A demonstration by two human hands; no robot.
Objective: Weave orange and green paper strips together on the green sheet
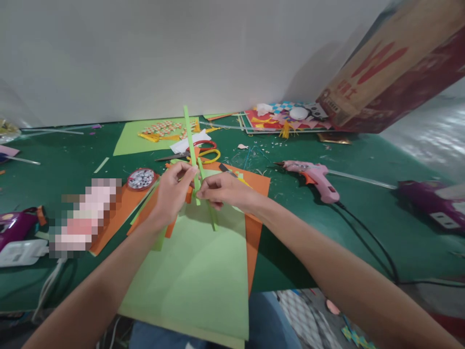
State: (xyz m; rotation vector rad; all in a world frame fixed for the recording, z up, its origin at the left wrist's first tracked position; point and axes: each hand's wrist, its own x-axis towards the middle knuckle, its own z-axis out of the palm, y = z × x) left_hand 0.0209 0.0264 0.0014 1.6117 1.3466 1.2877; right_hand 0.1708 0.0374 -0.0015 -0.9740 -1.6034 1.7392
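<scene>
My left hand (173, 190) and my right hand (225, 190) meet over the middle of a green table (363, 228), both pinching thin green paper strips (190, 140). One strip stands up and away from my fingers; another hangs down toward me. Under the hands lie a light green paper sheet (199, 276) and orange paper sheets (256, 194).
A pink glue gun (317, 177) with a black cord lies at the right. Scissors (201, 151) with red and yellow handles lie behind my hands. A round tin of googly eyes (141, 179) sits left. A cardboard box (395, 68) leans at the back right, with paper scraps by it.
</scene>
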